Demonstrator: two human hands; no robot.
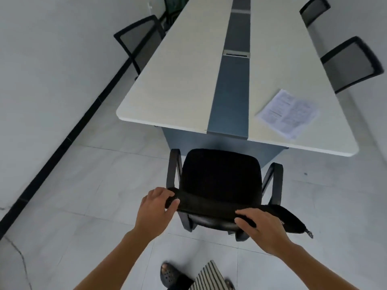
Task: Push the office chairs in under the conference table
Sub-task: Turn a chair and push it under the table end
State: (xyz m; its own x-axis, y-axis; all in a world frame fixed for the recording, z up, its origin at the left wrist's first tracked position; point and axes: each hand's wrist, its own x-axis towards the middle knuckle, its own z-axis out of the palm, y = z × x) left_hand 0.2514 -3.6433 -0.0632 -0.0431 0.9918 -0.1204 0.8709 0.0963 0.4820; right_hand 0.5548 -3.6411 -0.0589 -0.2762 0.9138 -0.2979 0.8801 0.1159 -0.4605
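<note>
A black office chair with armrests stands on the floor just short of the near end of the long conference table, its seat facing the table. My left hand grips the left end of the chair's backrest top. My right hand grips the backrest top further right. The chair's seat lies outside the table edge. The table has a pale top with a blue-grey strip down the middle.
A mesh-back chair sits at the table's left side and two more at the right side. An open booklet lies on the table's near right corner. A white wall with black skirting runs along the left. My sandalled foot is below.
</note>
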